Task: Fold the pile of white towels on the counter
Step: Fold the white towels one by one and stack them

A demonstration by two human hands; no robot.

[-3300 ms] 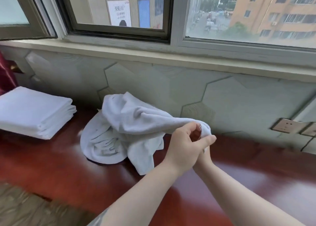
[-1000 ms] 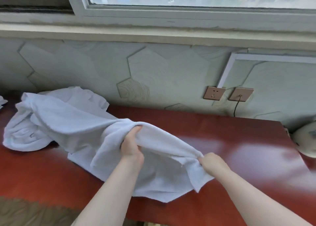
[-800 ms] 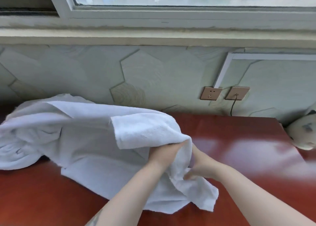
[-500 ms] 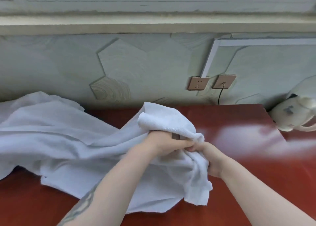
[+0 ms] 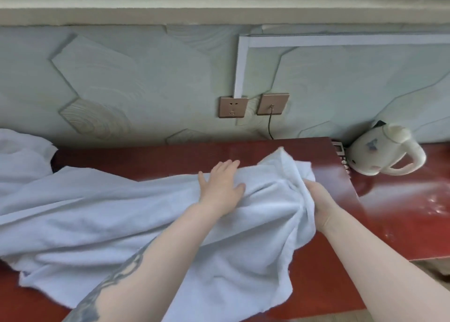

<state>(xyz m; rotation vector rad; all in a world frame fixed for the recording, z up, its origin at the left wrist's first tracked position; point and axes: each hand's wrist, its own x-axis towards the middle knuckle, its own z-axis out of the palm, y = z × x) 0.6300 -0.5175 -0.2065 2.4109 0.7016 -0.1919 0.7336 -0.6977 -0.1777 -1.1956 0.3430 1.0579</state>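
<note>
- Spread out now, the large white terry towel (image 5: 102,214) lies long across the glossy red-brown counter (image 5: 379,226), where half a second ago its end was bunched up between both hands.
- Its long axis runs from the white electric kettle (image 5: 382,151) side leftward, away from the kettle and out of view; the rumpled rest of the white towels (image 5: 22,156) sits at the far left.
- Nearest the kettle, the right hand (image 5: 319,200) has its fingers curled into the towel's gathered end, gripping it.
- On the far side of that grip from the kettle, the left hand (image 5: 222,187) lies flat with straight fingers, pressing the cloth and holding nothing.
- Judging by this, the next move is a pull toward the kettle against the left palm, to draw the edge straight.
</note>
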